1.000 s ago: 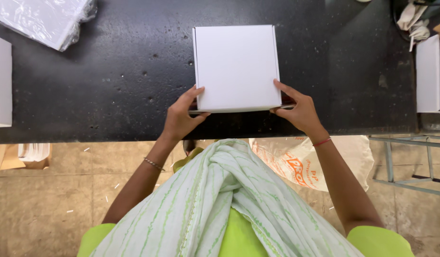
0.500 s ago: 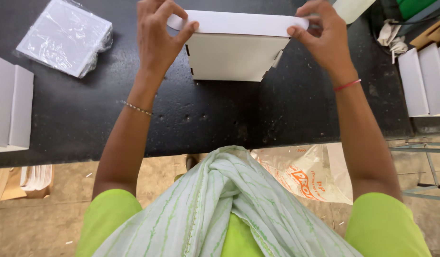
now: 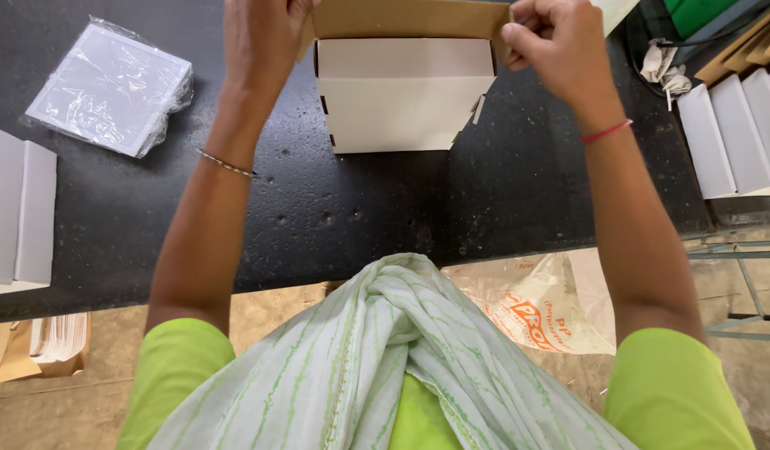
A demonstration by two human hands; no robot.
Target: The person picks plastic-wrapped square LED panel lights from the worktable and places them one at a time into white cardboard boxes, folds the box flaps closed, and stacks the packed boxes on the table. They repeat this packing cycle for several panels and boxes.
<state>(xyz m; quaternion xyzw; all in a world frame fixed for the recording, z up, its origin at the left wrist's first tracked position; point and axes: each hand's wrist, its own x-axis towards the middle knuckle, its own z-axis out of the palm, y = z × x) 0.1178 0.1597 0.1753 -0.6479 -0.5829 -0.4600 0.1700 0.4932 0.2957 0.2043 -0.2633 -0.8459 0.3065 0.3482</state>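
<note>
A white cardboard box (image 3: 401,108) stands on the black table (image 3: 360,217) right in front of me. Its lid (image 3: 410,18) is lifted, showing a brown inner side. My left hand (image 3: 264,37) grips the lid's left corner. My right hand (image 3: 556,46) pinches the lid's right corner. The box's inside is hidden behind its front wall.
A flat white item wrapped in clear plastic (image 3: 110,87) lies at the far left. White closed boxes (image 3: 18,212) stand at the left edge, and more white boxes (image 3: 727,125) at the right. A plastic bag (image 3: 535,304) lies on the floor below the table edge.
The box lay flat and closed under both hands. Both hands have moved away from me and raised the lid, so its brown underside now shows.
</note>
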